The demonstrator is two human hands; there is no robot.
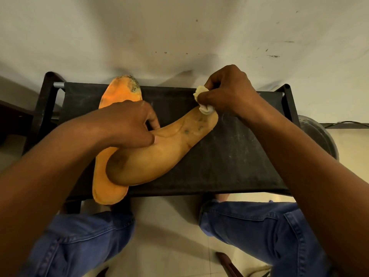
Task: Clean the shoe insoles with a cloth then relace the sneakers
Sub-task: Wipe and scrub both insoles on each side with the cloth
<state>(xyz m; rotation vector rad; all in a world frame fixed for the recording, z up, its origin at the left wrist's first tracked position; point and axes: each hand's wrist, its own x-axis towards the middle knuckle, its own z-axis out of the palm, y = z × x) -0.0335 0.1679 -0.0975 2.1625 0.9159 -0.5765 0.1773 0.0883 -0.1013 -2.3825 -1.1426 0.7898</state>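
Currently, status as logged:
Insoles: 2 counted. Upper insole lay across lower insole on black stool.
L hand: fingers clamped on upper insole mid-section.
R hand: fingers pinched on cloth, 1 pc, touching toe end.
Handling (est.): light, soft, bendy; hold mid-section, press flat.
Sneakers: none in view.
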